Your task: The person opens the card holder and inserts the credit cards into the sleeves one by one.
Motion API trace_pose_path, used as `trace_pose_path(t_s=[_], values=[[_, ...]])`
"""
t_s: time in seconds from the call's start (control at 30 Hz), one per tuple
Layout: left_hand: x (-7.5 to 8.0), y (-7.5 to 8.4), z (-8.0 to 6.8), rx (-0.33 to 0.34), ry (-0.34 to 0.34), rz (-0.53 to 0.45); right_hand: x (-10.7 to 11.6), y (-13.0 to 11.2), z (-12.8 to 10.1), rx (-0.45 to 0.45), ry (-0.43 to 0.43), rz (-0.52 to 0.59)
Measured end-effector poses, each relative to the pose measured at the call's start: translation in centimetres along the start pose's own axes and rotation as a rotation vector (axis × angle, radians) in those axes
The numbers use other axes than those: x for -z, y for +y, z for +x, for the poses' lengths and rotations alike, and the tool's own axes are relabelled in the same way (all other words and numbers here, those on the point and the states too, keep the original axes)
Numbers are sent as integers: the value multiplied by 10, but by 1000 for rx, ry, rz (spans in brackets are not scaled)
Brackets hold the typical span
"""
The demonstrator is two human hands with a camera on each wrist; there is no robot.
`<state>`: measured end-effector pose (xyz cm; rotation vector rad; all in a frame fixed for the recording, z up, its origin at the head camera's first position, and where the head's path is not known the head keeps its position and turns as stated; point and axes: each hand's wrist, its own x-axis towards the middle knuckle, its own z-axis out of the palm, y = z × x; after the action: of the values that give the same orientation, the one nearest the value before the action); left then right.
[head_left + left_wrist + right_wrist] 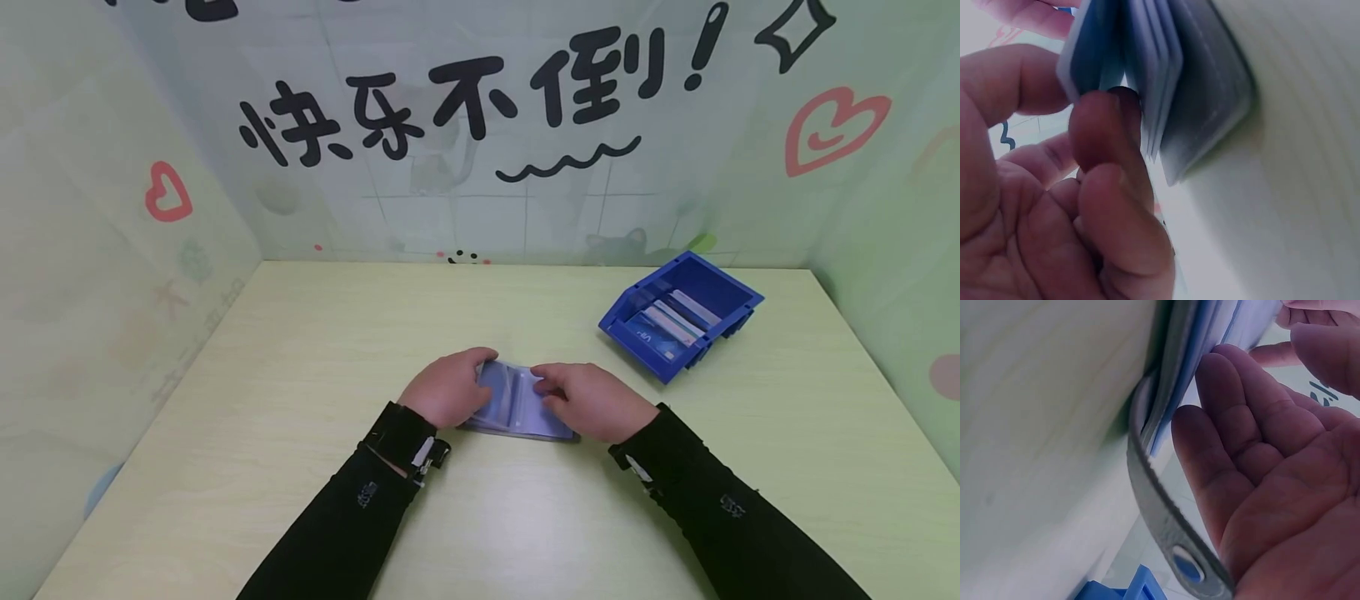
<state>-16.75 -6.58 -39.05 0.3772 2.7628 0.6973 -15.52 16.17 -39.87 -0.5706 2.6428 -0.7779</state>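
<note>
A grey card holder [538, 415] with clear plastic sleeves lies spread on the table between both hands. Its grey stitched cover [1210, 94] rests against the tabletop in the left wrist view, with several sleeves [1159, 69] fanned out above it. My left hand [450, 387] pinches some of the sleeves between thumb and fingers at the left side. Over the right half, my right hand [596, 400] has its fingertips on the sleeve's surface, the fingers slightly bent. In the right wrist view a grey strap [1157, 500] with a metal snap [1188, 564] sticks out from the cover.
A blue plastic bin [652, 364] stands tilted at the back right of the table, with several cards [660, 333] inside. The pale wooden table [337, 333] is bounded by printed cloth walls at the back and both sides.
</note>
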Motion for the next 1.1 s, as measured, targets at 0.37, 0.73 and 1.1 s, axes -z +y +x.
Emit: trace_pose_path(t_s=[0.37,0.73,1.1], values=[[-3,0,2,9,18,131,1,0,-1,-17,-5,-3],[-7,-2,-1,35,5,142,16,15,0,-55,296,14],[-13,1,-1,18,11,127,63,66,-9,-310,487,-210]])
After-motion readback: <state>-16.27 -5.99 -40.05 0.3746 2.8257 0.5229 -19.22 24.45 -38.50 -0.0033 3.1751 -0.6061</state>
